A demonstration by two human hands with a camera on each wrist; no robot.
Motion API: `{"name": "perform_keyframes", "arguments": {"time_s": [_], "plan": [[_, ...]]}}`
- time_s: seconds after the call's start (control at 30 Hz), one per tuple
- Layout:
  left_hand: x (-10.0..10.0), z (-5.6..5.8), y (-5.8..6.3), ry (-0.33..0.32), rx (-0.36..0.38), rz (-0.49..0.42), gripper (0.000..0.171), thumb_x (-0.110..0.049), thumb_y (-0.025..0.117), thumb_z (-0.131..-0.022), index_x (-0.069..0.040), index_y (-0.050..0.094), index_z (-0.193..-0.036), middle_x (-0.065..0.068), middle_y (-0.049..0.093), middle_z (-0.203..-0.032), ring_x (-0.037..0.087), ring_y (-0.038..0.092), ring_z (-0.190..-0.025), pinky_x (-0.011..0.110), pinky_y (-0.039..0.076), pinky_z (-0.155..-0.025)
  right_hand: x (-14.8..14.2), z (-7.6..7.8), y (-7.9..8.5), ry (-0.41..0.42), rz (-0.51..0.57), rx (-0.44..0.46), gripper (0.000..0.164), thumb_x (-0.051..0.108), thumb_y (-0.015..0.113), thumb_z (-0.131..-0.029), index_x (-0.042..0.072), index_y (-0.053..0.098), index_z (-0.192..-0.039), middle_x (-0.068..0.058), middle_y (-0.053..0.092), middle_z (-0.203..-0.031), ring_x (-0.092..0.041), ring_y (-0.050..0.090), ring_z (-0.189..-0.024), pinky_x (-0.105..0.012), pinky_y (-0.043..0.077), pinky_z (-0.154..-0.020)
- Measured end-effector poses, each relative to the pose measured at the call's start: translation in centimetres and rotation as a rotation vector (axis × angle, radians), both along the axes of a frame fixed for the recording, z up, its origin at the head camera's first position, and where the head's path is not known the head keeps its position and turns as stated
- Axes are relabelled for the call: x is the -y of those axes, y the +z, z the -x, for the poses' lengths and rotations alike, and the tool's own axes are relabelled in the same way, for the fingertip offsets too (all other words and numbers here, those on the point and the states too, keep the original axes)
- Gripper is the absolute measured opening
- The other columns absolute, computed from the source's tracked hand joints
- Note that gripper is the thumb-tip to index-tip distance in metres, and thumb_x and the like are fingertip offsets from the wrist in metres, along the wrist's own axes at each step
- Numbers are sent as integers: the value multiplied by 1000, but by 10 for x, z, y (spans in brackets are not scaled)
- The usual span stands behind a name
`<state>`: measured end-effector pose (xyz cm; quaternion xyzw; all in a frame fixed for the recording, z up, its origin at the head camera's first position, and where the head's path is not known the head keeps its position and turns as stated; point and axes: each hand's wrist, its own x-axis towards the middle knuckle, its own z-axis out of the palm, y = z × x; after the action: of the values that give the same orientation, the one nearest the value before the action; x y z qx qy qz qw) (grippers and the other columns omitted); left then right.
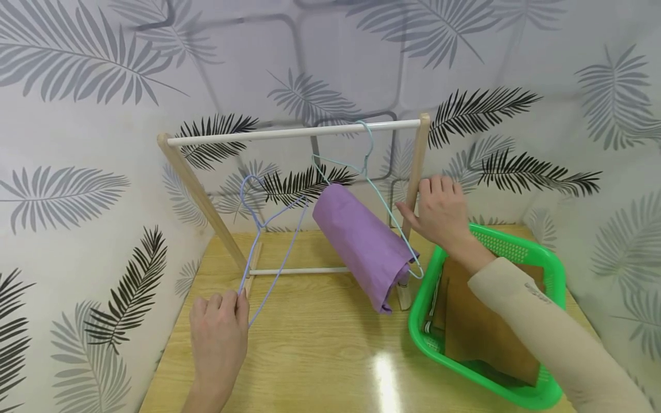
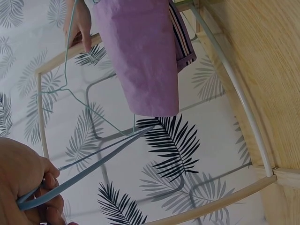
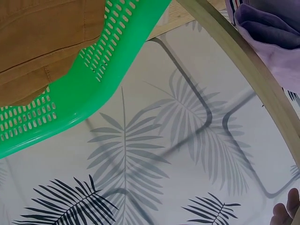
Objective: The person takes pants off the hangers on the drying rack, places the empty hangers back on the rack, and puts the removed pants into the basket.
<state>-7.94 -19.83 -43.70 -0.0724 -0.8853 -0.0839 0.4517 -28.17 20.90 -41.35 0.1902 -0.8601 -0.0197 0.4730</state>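
Observation:
My left hand point(image 1: 219, 335) grips a periwinkle-blue hanger point(image 1: 282, 265) near one lower corner. The hanger is tilted, its hook below the top bar and apart from it. My right hand point(image 1: 439, 212) holds the right post point(image 1: 417, 166) of a small clothes rack point(image 1: 294, 133), its thumb on the post's left side. Between the hands, a purple garment point(image 1: 361, 241) with striped trim is folded over a turquoise hanger point(image 1: 384, 201), which hooks on the top bar near its right end. In the right wrist view, only fingertips of the right hand point(image 3: 287, 210) show.
A green perforated basket point(image 1: 555, 287) with folded brown cloth point(image 1: 480, 321) inside stands right of the rack, under the right forearm. The rack's low crossbar point(image 1: 299, 271) runs just above the wooden table point(image 1: 289, 367). Leaf-patterned covering point(image 1: 93, 229) closes off the back and sides.

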Motion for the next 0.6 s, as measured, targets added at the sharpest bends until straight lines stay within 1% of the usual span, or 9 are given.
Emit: {"name": "perform_keyframes", "arguments": {"time_s": [0.2,0.3,0.47,0.6], "plan": [[-2,0,2,-2,3,-3,38,-5,70,-93,-5,47,-63,8,45,-51,24,31,-57,35,26,-62,1,2,-1,-19,-20,12,62,57,67,-93,-3,55,-88,-21,60,-82,-41,57,-74,-49,45,-62],[-3,1,5,-6,5,-10,37,-5,71,-92,-5,48,-63,9,46,-52,24,32,-58,34,27,-62,1,3,-2,-14,-20,14,59,54,70,-92,-3,54,-88,-21,59,-81,-42,57,-75,-49,46,-64],[-2,3,11,-6,6,2,36,-5,71,-93,-4,50,-63,10,47,-53,25,33,-58,34,27,-61,0,5,-4,18,-7,-8,51,43,69,-93,-4,52,-88,-22,57,-80,-42,55,-73,-49,46,-66],[1,5,16,-8,-2,23,34,-6,69,-94,-2,53,-64,11,51,-53,24,33,-57,34,28,-60,0,6,-5,13,-33,-17,46,40,65,-95,-3,51,-86,-22,58,-82,-40,54,-73,-49,46,-66]]}}
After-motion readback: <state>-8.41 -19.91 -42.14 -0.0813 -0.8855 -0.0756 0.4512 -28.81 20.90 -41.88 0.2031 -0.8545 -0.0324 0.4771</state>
